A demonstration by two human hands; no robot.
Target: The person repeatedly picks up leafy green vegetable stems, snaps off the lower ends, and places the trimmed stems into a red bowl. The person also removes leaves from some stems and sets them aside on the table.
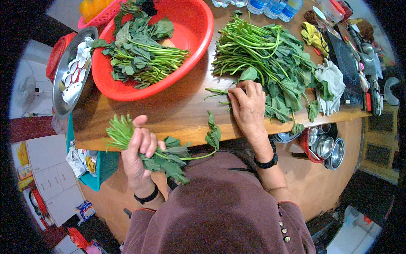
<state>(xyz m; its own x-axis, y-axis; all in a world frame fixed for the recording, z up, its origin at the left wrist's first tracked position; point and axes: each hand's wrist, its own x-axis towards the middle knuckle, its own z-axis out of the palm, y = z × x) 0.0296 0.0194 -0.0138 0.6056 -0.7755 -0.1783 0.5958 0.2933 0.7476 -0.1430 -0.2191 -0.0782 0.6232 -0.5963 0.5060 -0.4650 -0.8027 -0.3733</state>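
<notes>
My left hand (pixel 141 156) is closed around a bunch of leafy green stems (pixel 120 130), held at the table's front edge. The cut stem ends point up and left, and the leaves hang down toward my lap, one long stem trailing right. My right hand (pixel 248 103) reaches to the near left side of a big pile of leafy greens (pixel 275 59) on the table. Its fingers are bent down onto a few loose stems (pixel 216 90), and the fingertips are partly hidden. More bunched greens (pixel 139 61) lie in a large red basin (pixel 198 55) at the left.
Left of the basin stands a metal tray (pixel 63 106) of small white and red items. Water bottles (pixel 272 8) line the far edge. A pale cloth (pixel 332 86), yellow gloves (pixel 314 38) and a black cooktop (pixel 344 55) are at the right. Metal bowls (pixel 325 146) sit below the wooden table (pixel 169 118).
</notes>
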